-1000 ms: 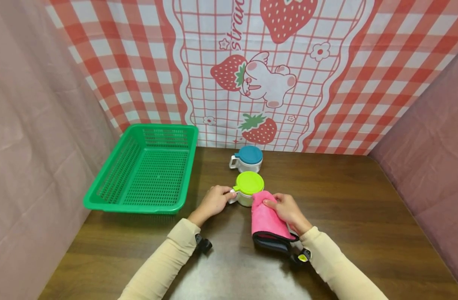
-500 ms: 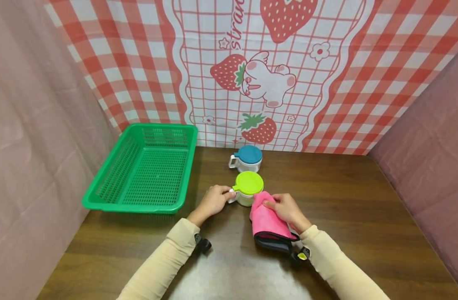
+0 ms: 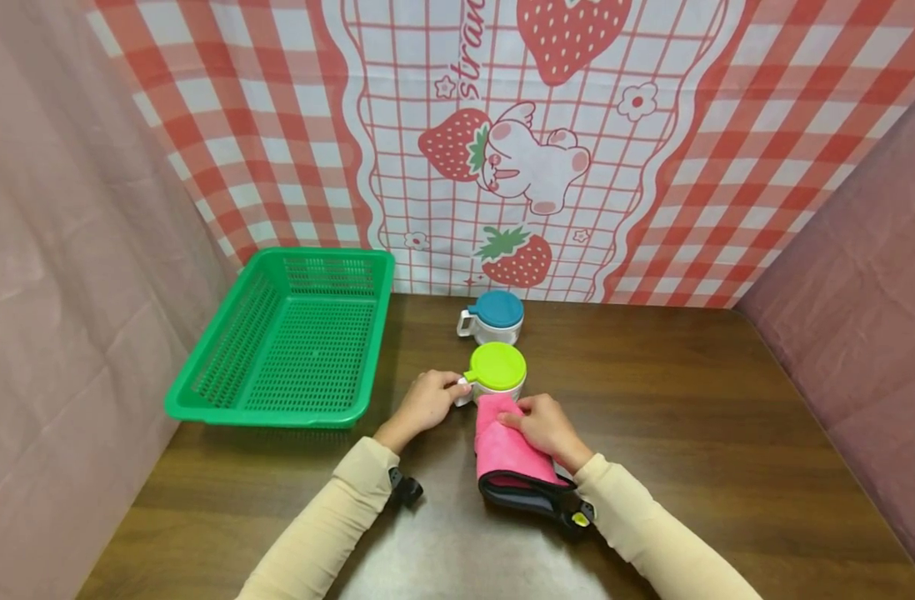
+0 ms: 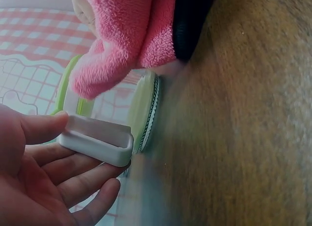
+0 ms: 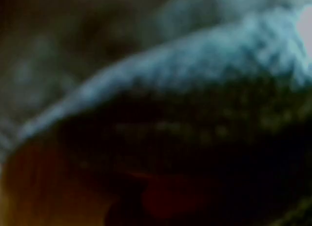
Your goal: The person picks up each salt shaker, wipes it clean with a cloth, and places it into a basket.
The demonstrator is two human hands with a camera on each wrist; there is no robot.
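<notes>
A clear jar with a lime-green lid (image 3: 498,365) and a white handle (image 4: 95,144) stands upright on the wooden table. My left hand (image 3: 427,402) pinches that handle, thumb on one side and fingers on the other. In my right hand (image 3: 549,429) is a folded pink cloth (image 3: 508,454) with black edging, gripped near its top. The cloth is in front of the jar's near side and hides part of it; the left wrist view also has the cloth (image 4: 117,35) against the jar. The right wrist view is dark and blurred by close fabric (image 5: 195,65).
Just behind the lime-lidded jar stands a similar jar with a blue lid (image 3: 499,309), its handle to the left. A green plastic basket (image 3: 363,367) sits on the left of the table (image 3: 697,400). A checked strawberry-print curtain (image 3: 540,167) hangs along the back.
My right hand has moved left and slightly nearer with the pink cloth, across the jar's front. The left hand and the jar have stayed in place.
</notes>
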